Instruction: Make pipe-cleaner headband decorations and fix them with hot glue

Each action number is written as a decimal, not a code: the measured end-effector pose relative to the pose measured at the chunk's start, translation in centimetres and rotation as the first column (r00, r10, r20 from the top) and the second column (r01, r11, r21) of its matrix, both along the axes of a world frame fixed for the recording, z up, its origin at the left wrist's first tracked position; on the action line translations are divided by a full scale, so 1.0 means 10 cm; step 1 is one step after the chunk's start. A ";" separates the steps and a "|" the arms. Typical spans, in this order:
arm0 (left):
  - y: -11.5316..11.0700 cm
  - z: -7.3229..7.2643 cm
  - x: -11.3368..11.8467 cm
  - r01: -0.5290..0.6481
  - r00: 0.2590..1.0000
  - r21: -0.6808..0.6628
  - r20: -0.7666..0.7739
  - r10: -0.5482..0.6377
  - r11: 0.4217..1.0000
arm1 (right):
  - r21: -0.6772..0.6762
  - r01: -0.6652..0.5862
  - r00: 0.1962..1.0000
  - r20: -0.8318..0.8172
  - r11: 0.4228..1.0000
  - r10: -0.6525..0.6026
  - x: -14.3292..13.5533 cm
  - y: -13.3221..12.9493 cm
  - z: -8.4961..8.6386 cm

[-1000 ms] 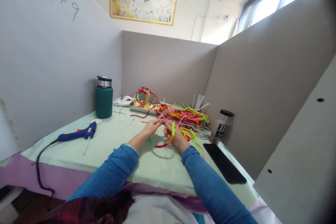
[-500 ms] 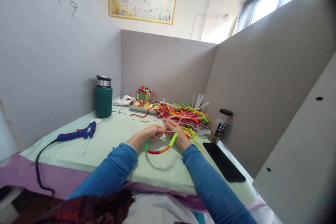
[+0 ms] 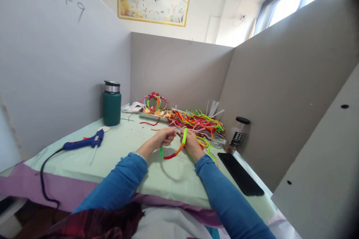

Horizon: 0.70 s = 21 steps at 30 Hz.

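Observation:
A hoop (image 3: 169,157) wrapped in green, red, orange and yellow-green fuzzy pipe cleaner hangs between my hands, above the table. My left hand (image 3: 165,137) is closed on the hoop's left end, fingers pinched together. On the other side, my right hand (image 3: 192,144) is closed near the yellow-green end, which stands up in front of its fingers. Pale, thin strands show between the fingertips; their exact grip is partly hidden. Just behind the hands lies a heap of pipe cleaners (image 3: 193,119) in red, orange, green and pink.
A blue glue gun (image 3: 82,142) with a cord and a green bottle (image 3: 111,108) are at left. Finished-looking hoops (image 3: 153,101) stand on a metal tray (image 3: 153,117) at the back. To the right are a black phone (image 3: 239,173) and a black-lidded jar (image 3: 238,134). Grey partitions enclose the table.
The hoop has tipped up, its yellow-green end rising in front of my right hand. Both hands have shifted slightly, and the pink strand arching over the right hand no longer shows there.

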<state>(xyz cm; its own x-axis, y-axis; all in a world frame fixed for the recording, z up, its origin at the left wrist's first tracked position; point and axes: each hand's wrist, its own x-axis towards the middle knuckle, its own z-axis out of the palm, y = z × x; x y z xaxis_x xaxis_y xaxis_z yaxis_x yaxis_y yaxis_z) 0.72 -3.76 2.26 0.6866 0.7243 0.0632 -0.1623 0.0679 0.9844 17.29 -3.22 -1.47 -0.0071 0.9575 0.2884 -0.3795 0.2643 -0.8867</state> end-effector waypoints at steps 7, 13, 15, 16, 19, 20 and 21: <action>0.09 -0.03 -0.01 -0.150 0.986 0.011 0.070 0.149 0.989 | 0.089 -0.019 0.999 0.035 0.996 0.016 -0.02 -0.07 0.03; 0.10 -0.07 0.04 -0.306 0.950 0.118 -0.021 0.310 0.945 | 0.071 -0.054 0.993 0.105 0.996 0.047 -0.01 -0.14 0.04; 0.08 -0.06 0.06 -0.337 0.936 0.163 -0.046 0.349 0.927 | 0.067 -0.074 0.990 0.124 0.995 0.065 -0.01 -0.15 0.04; 0.08 -0.06 0.07 -0.355 0.927 0.183 -0.057 0.371 0.917 | 0.062 -0.083 0.989 0.128 0.995 0.075 -0.02 -0.15 0.04; 0.06 -0.05 0.08 -0.405 0.897 0.227 -0.086 0.433 0.886 | 0.035 -0.107 0.988 0.115 0.994 0.102 -0.04 -0.16 0.05; 0.06 -0.05 0.09 -0.412 0.892 0.233 -0.095 0.443 0.881 | 0.025 -0.116 0.988 0.103 0.993 0.113 -0.04 -0.16 0.06; 0.07 -0.05 0.09 -0.408 0.892 0.238 -0.105 0.441 0.882 | 0.017 -0.125 0.988 0.091 0.992 0.123 -0.05 -0.16 0.07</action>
<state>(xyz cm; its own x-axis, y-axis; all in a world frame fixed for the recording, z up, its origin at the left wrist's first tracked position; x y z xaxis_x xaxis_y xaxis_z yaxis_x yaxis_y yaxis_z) 1.62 -3.10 1.78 0.3293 0.9303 0.1617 0.0216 -0.1786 0.9837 16.83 -4.82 -0.79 -0.1516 0.9408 0.3031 -0.3302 0.2409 -0.9127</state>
